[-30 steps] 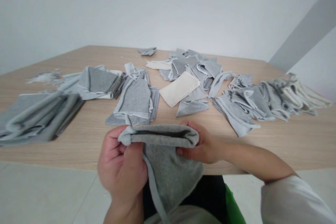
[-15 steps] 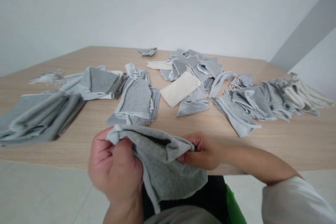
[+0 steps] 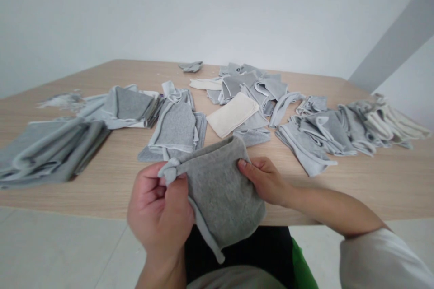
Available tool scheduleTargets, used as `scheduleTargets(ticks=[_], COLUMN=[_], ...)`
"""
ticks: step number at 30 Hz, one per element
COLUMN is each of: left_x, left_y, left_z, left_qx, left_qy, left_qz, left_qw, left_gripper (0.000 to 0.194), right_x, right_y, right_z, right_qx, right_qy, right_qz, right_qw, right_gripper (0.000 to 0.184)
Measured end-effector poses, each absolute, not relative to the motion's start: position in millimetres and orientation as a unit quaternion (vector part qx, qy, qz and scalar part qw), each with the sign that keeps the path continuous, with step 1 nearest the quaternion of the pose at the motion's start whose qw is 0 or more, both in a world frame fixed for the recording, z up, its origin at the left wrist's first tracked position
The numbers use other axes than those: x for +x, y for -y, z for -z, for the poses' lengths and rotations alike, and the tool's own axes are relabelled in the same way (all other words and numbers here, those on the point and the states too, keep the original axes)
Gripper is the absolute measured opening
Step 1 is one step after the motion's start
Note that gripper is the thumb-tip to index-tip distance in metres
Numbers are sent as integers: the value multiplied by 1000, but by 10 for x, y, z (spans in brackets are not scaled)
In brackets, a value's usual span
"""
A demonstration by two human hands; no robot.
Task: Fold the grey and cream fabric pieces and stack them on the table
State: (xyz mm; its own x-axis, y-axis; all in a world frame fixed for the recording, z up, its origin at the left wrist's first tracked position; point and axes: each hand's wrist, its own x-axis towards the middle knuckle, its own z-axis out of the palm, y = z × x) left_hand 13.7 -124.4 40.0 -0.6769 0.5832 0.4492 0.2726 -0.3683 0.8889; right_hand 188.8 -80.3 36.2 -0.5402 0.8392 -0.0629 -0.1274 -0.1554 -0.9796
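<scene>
The grey cloth (image 3: 225,196) hangs in the air between both hands, above the lap and in front of the table's (image 3: 111,185) near edge. The left hand (image 3: 161,210) is closed, pinching a knotted corner (image 3: 169,169) between thumb and curled fingers; the right hand (image 3: 266,183) has the opposite side in a flatter pinch, thumb pressed on the front face and the other fingers behind. The cloth looks light, soft and limp, with a slightly fuzzy face that should grip well rather than slip; it seems hard to damage, though it may stretch if pulled. The knot makes the firmest hold, and the side edges are the next best, since the middle would likely just sag. The top rim gapes a little, so a careless pinch there might catch only one layer. A narrow strip (image 3: 208,232) dangles loose below the left hand and could get tangled. The right fingertips are out of sight behind the cloth, so the number of layers between them cannot be told. The left fingers partly cover the knot, and its winding is unclear. In the heap (image 3: 251,86) the pieces overlap too much to count, and the folded stack (image 3: 50,153) runs off the left side.
</scene>
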Motion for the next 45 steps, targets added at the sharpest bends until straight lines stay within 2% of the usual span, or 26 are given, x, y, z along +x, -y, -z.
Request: scheduleTargets(ticks=[3,7,10,14,19,23,27,30,32,34,37,39,41,45], left_x=[98,76,73,54,38,66,81,65,52,44,45,50,56,87], left_y=[1169,968,813,699,682,717,751,749,734,715,697,699,717,796], left_z=[-377,-253,-108,28,55,55,42,27,24,28,35,35,29,10], left_qx=[381,381,404,436,496,548,564,546,536,530,520,518,526,579], left_qy=[-581,-581,-576,-581,-580,-577,-625,-695,-727,-748,-770,-775,-768,-719], left_qz=[-700,-670,-651,-633,-602,-570,-519,-458,-423,-396,-368,-362,-365,-377], left_qw=[166,263,284,268,236,206,150,95,70,55,40,35,38,72], left_gripper=[12,14,17,18,16,20,21,20,19,18,17,18,18,16], right_x=[1907,1928,1924,1943,2050,2156,2204,2200,2183,2148,2069,2017,1982,1945], right_y=[756,618,475,262,31,-81,-96,-22,78,212,426,545,636,783], right_z=[-368,-319,-237,-94,67,144,151,69,-19,-101,-152,-128,-79,33], right_qx=[-346,-368,-394,-405,-297,-254,-309,-376,-363,-289,-154,-116,-126,-186], right_qy=[580,643,671,723,804,856,881,867,873,913,978,991,991,982], right_qz=[-658,-588,-540,-453,-370,-297,-191,-100,-53,-35,-50,-51,-44,-33], right_qw=[333,324,320,330,358,338,304,310,321,286,128,43,9,9], right_gripper=[40,23,18,18,24,28,27,29,22,19,28,39,51,62])
